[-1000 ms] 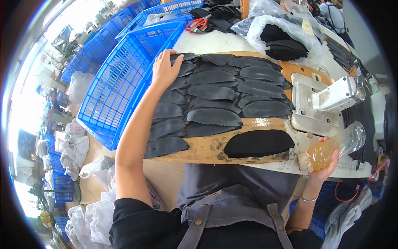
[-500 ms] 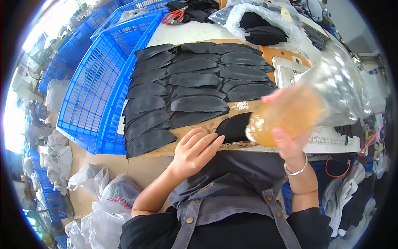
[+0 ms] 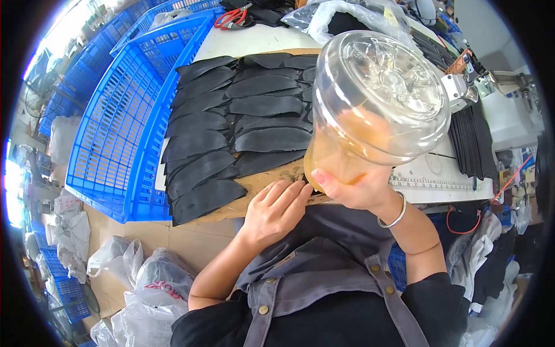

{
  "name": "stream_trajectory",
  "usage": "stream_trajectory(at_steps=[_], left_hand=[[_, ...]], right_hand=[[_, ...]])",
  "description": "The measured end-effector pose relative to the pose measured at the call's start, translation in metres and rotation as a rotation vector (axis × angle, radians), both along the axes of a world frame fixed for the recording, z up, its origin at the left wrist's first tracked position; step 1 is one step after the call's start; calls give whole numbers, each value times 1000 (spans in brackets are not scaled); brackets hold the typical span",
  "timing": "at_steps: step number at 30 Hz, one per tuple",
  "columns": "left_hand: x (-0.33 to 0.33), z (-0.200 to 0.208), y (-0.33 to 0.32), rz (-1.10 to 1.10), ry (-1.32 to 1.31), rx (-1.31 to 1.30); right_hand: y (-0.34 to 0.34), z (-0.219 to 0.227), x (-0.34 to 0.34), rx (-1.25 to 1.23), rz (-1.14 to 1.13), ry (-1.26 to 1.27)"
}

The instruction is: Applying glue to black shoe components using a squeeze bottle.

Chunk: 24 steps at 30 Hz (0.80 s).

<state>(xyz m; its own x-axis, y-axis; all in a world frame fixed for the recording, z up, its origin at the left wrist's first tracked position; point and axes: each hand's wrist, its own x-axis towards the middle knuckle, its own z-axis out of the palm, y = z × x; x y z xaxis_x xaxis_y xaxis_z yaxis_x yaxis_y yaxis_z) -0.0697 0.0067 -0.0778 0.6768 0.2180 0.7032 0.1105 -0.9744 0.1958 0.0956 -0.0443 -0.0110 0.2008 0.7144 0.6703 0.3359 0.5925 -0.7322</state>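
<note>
A clear plastic bottle [image 3: 393,95] with yellowish liquid is tipped bottom-up in my right hand [image 3: 361,188], its neck end pointing down toward the work board. My fingers wrap round its lower, liquid-filled part. My left hand [image 3: 274,211] lies at the near edge of the brown board [image 3: 261,175], fingers stretched out beside the bottle's lower end. The black piece under those fingertips is almost wholly hidden by the bottle and my right hand. Curved black fabric-like pieces [image 3: 266,106] lie in overlapping columns on the board, farther from me.
At the left, a blue plastic basket [image 3: 118,124] stands against the board. Red-handled scissors [image 3: 231,18] and a clear plastic bag [image 3: 332,16] lie at the back of the white table [image 3: 254,39]. A ruler [image 3: 430,183] and stacked black strips [image 3: 471,141] are at the right.
The bottle has swung left and more upright, its base now facing up and nearer the view. My left hand stays by the board's edge, and the black piece there is now covered.
</note>
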Motion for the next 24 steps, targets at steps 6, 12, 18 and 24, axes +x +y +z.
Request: stream_trajectory(at_steps=[6, 12, 18, 24], left_hand=[[3, 0, -1, 13, 15, 19], [6, -1, -2, 36, 12, 20], [5, 1, 0, 35, 20, 25], [4, 1, -1, 35, 15, 14]], right_hand=[[-4, 3, 9, 42, -124, -259], [-7, 7, 33, 34, -271, -221], [-40, 7, 78, -9, -482, -121], [-62, 27, 72, 104, -552, -35]])
